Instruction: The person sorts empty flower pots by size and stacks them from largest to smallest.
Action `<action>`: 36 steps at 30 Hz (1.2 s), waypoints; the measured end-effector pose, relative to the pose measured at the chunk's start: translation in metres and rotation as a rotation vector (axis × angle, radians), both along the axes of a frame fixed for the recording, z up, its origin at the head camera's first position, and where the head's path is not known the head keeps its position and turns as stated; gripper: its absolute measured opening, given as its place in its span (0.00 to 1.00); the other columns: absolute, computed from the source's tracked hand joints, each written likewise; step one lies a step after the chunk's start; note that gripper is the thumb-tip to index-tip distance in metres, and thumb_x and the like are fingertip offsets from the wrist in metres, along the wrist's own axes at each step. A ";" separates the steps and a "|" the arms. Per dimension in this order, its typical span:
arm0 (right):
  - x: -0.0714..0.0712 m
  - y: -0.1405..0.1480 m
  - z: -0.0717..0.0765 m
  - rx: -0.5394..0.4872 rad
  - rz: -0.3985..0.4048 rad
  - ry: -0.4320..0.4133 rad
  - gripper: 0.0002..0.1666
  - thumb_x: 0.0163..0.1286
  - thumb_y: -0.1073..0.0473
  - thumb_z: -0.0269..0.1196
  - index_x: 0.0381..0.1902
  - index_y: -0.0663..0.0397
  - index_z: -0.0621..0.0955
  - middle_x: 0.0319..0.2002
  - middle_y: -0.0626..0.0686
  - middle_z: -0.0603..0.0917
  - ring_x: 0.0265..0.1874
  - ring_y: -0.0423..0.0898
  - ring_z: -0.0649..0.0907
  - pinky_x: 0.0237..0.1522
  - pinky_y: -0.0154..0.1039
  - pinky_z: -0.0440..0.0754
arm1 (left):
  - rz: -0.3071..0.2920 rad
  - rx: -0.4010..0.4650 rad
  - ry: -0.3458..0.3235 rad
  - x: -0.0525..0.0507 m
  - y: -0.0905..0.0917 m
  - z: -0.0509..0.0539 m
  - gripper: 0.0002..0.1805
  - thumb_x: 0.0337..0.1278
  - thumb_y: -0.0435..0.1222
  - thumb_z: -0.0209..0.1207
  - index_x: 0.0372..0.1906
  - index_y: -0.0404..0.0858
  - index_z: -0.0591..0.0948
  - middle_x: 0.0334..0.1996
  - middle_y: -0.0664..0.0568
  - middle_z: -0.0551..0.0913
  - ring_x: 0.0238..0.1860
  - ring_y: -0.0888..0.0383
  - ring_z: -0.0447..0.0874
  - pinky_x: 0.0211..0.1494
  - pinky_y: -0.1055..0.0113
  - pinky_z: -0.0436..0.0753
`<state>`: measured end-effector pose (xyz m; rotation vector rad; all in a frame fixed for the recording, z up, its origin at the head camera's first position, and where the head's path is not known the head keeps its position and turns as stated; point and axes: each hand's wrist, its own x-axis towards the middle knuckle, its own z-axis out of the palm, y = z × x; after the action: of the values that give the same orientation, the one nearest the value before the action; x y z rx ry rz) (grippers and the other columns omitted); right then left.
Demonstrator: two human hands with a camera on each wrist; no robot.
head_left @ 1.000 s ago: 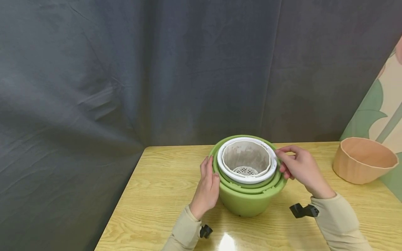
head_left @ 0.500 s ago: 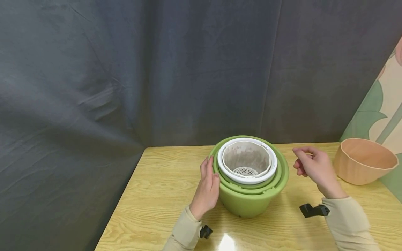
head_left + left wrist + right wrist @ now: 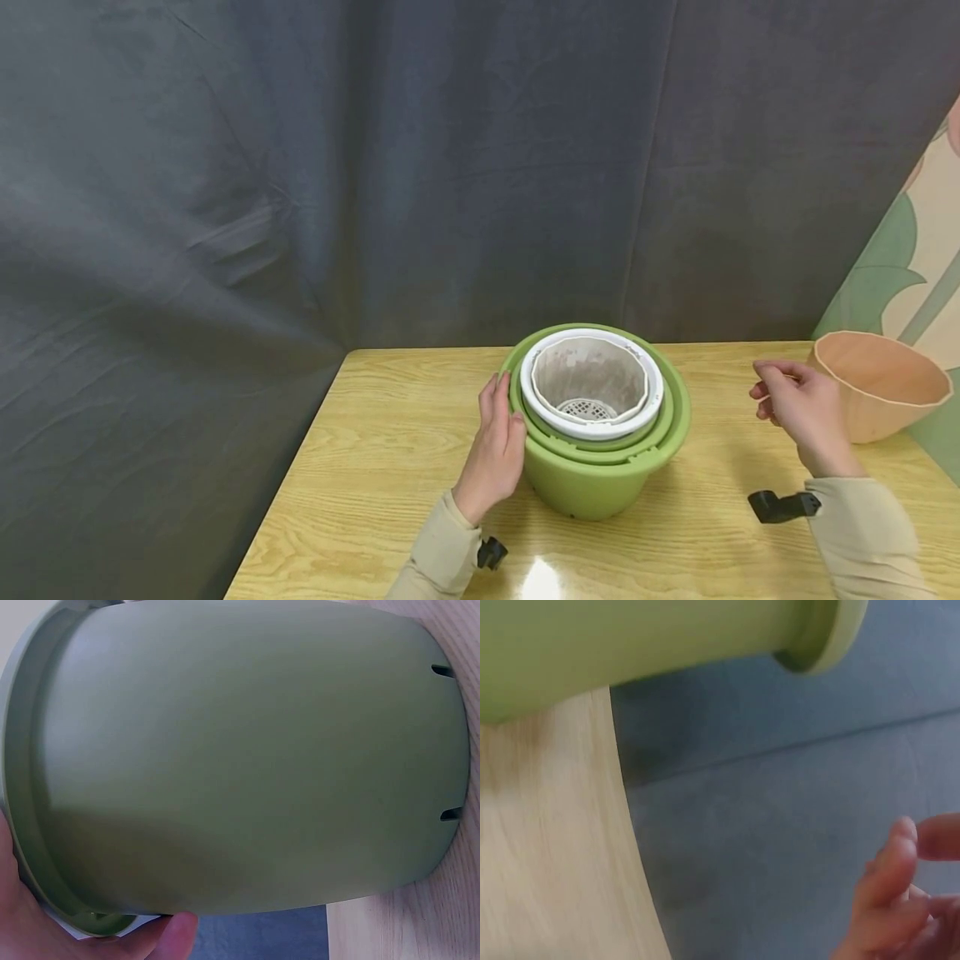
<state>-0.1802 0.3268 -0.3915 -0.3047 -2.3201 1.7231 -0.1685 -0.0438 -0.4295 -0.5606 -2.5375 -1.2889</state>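
Note:
Several plant pots stand nested on the table, toward its back. Outermost is a wide green pot (image 3: 585, 493), with a smaller green rim inside it. A white-rimmed pot (image 3: 592, 431) sits within those, and a whitish inner pot (image 3: 588, 372) with a perforated bottom is in the centre. My left hand (image 3: 491, 454) grips the green pot's left rim; the left wrist view shows the thumb (image 3: 180, 934) at the rim's underside. Holding nothing, my right hand (image 3: 806, 412) hovers with loosely bent fingers in front of a peach-coloured pot (image 3: 896, 404), partly covering it. Contact there cannot be seen.
The light wooden table (image 3: 360, 467) has its left edge slanting toward the front. A dark grey curtain (image 3: 480, 183) hangs behind and to the left. At the right is a surface with a leaf pattern (image 3: 885, 242), close behind the peach pot.
My right hand has left the right side of the nested pots' rims and moved right, to in front of the peach pot. The left hand and the nested pots have stayed in place.

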 end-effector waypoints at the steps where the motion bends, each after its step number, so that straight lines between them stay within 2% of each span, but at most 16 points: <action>1: 0.000 0.003 -0.001 -0.005 -0.011 -0.005 0.12 0.72 0.53 0.53 0.30 0.28 0.76 0.17 0.36 0.78 0.13 0.36 0.77 0.18 0.26 0.76 | 0.000 -0.001 -0.001 0.000 0.000 0.000 0.31 0.73 0.36 0.34 0.76 0.34 0.46 0.75 0.39 0.47 0.70 0.43 0.63 0.70 0.49 0.69; 7: 0.003 0.024 0.000 -0.005 -0.059 -0.026 0.14 0.72 0.53 0.54 0.26 0.26 0.76 0.18 0.35 0.76 0.15 0.35 0.75 0.18 0.26 0.75 | 0.001 0.001 -0.005 0.000 0.001 0.001 0.31 0.73 0.36 0.34 0.76 0.35 0.46 0.75 0.39 0.47 0.70 0.43 0.63 0.70 0.49 0.69; 11: 0.004 0.038 0.000 0.005 -0.120 -0.043 0.13 0.71 0.54 0.53 0.26 0.30 0.76 0.17 0.33 0.76 0.15 0.33 0.75 0.17 0.26 0.75 | -0.002 0.003 -0.010 0.000 0.001 0.001 0.31 0.73 0.36 0.34 0.76 0.35 0.46 0.75 0.40 0.47 0.69 0.43 0.64 0.70 0.49 0.69; 16: 0.003 0.048 -0.001 0.095 -0.237 -0.090 0.06 0.72 0.52 0.50 0.34 0.38 0.73 0.17 0.27 0.73 0.16 0.30 0.74 0.18 0.26 0.75 | -0.002 0.002 -0.010 0.001 0.002 0.002 0.31 0.73 0.36 0.34 0.76 0.35 0.46 0.75 0.40 0.47 0.69 0.42 0.65 0.70 0.49 0.69; 19: 0.003 0.051 -0.002 0.147 -0.308 -0.127 0.07 0.72 0.50 0.48 0.41 0.42 0.71 0.16 0.25 0.69 0.15 0.28 0.73 0.17 0.27 0.73 | -0.002 -0.001 -0.008 0.001 0.002 0.002 0.31 0.73 0.36 0.34 0.76 0.34 0.46 0.75 0.40 0.47 0.69 0.43 0.64 0.70 0.49 0.69; 21: 0.004 0.053 -0.003 0.162 -0.344 -0.150 0.15 0.72 0.49 0.47 0.51 0.48 0.71 0.15 0.25 0.68 0.14 0.27 0.72 0.17 0.27 0.72 | 0.001 -0.003 -0.008 0.001 0.002 0.002 0.31 0.73 0.36 0.34 0.76 0.34 0.46 0.75 0.40 0.47 0.70 0.43 0.63 0.71 0.50 0.68; 23: 0.005 0.056 -0.004 0.145 -0.388 -0.162 0.19 0.72 0.50 0.47 0.57 0.48 0.67 0.16 0.26 0.67 0.14 0.26 0.71 0.16 0.27 0.71 | 0.002 -0.005 -0.009 0.001 0.002 0.002 0.31 0.73 0.36 0.34 0.76 0.34 0.46 0.75 0.40 0.47 0.70 0.44 0.63 0.71 0.50 0.68; 26: 0.007 0.061 -0.007 0.086 -0.427 -0.173 0.22 0.71 0.51 0.47 0.61 0.41 0.62 0.18 0.29 0.67 0.14 0.24 0.70 0.17 0.26 0.70 | 0.003 -0.003 -0.011 0.001 0.003 0.002 0.31 0.73 0.36 0.34 0.76 0.34 0.46 0.75 0.40 0.47 0.70 0.44 0.63 0.71 0.50 0.68; 29: 0.007 0.067 -0.010 0.049 -0.466 -0.207 0.24 0.71 0.50 0.47 0.63 0.36 0.58 0.27 0.34 0.68 0.16 0.22 0.69 0.18 0.23 0.69 | 0.004 -0.001 -0.012 0.001 0.003 0.001 0.31 0.73 0.36 0.34 0.76 0.34 0.46 0.75 0.39 0.47 0.70 0.43 0.62 0.71 0.50 0.68; 33: 0.006 0.074 -0.013 0.045 -0.505 -0.273 0.37 0.71 0.47 0.46 0.74 0.46 0.51 0.38 0.38 0.65 0.21 0.23 0.66 0.21 0.21 0.67 | 0.003 0.001 -0.012 0.000 0.003 0.001 0.31 0.72 0.36 0.34 0.76 0.34 0.46 0.75 0.39 0.47 0.71 0.43 0.62 0.71 0.50 0.67; 36: 0.007 0.078 -0.015 0.030 -0.510 -0.299 0.41 0.71 0.45 0.45 0.76 0.47 0.46 0.42 0.37 0.64 0.27 0.25 0.65 0.24 0.20 0.65 | 0.004 0.002 -0.013 0.000 0.004 0.000 0.31 0.72 0.36 0.34 0.76 0.34 0.46 0.75 0.40 0.47 0.71 0.43 0.62 0.71 0.50 0.67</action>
<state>-0.1733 0.4050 -0.4064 -1.1057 -2.1848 1.4591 -0.1682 -0.0403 -0.4290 -0.5488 -2.5466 -1.2976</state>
